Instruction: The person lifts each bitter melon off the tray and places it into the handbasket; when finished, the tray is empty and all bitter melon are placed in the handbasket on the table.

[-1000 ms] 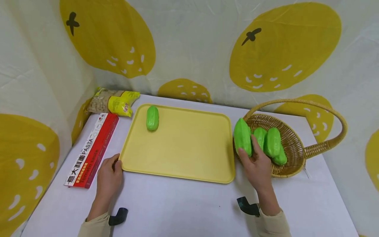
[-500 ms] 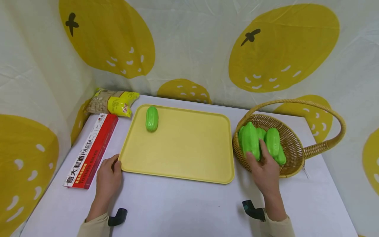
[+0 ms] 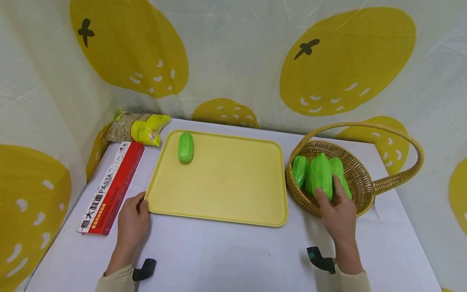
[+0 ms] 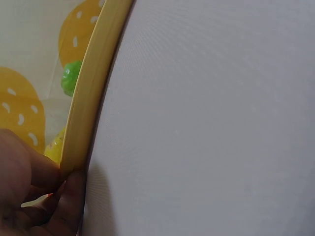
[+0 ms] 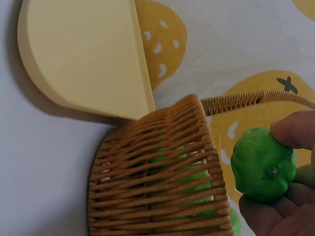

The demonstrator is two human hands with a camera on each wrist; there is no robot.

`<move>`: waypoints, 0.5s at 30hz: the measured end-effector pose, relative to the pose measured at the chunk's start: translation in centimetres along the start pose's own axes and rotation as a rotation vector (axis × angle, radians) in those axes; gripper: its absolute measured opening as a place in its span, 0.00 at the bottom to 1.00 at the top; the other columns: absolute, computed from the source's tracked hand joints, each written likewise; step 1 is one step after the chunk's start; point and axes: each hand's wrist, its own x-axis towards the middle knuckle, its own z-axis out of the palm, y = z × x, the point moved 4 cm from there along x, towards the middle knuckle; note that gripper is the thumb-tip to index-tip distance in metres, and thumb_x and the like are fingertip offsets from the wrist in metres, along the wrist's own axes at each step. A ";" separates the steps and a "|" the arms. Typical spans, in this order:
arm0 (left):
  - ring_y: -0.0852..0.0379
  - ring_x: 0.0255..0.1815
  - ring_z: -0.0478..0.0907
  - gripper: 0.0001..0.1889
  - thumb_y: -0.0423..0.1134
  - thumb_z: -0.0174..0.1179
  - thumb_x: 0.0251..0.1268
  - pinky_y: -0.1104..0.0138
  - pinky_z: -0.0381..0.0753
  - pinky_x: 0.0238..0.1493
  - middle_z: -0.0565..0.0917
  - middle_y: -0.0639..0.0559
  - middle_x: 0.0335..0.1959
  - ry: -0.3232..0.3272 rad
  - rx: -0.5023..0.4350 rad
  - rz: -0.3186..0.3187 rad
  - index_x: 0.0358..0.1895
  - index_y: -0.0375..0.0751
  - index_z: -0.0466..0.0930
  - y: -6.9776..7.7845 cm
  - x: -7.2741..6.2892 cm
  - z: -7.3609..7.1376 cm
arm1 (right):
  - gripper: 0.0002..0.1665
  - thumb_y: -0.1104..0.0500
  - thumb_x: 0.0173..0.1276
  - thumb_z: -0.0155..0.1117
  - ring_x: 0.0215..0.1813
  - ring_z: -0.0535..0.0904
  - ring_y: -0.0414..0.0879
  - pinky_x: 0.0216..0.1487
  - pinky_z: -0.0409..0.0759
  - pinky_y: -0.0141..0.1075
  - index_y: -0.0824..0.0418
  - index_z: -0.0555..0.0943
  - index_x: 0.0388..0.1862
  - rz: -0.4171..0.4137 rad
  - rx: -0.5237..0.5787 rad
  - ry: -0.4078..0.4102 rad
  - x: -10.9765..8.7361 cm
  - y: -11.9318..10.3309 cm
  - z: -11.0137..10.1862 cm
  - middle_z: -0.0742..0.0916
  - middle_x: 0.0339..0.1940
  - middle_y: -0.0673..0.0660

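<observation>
My right hand (image 3: 339, 215) grips a green, ridged, glossy fruit (image 3: 319, 174) with a pointed end, between thumb and fingers. It is held over the wicker basket (image 3: 361, 192), overlapping other green fruits there. From the right wrist view, the held fruit (image 5: 261, 164) shows a small round stem nub and sits above the basket's rim. At the near left corner of the yellow tray (image 3: 219, 182), my left hand (image 3: 133, 223) pinches the rim, as the left wrist view shows. One more green fruit (image 3: 186, 148) lies at the tray's far left.
A red and white pasta box (image 3: 113, 186) lies left of the tray. Behind it rests a yellow snack bag (image 3: 140, 127). The basket's tall handle (image 3: 412, 152) arches over its right side. A patterned cloth hangs behind the white table (image 3: 233, 259).
My right hand has moved right with the fruit, from the basket's left rim to above its middle. Another fruit at the basket's left is now uncovered. The left hand stays at the tray corner.
</observation>
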 end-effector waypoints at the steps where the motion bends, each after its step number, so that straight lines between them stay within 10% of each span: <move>1: 0.36 0.65 0.73 0.24 0.38 0.47 0.81 0.42 0.75 0.68 0.75 0.33 0.64 0.000 0.002 -0.002 0.74 0.34 0.68 0.0 0.0 0.0 | 0.39 0.56 0.72 0.67 0.43 0.69 0.18 0.38 0.67 0.09 0.60 0.65 0.79 0.000 -0.003 0.002 0.0 0.1 -0.1 0.80 0.65 0.75; 15: 0.35 0.64 0.73 0.23 0.37 0.48 0.80 0.41 0.75 0.67 0.76 0.32 0.63 0.019 -0.006 0.034 0.73 0.31 0.69 0.1 -0.1 -0.2 | 0.38 0.51 0.75 0.62 0.61 0.76 0.31 0.48 0.67 0.07 0.49 0.63 0.81 0.075 -0.050 0.088 1.7 2.0 -2.4 0.78 0.72 0.63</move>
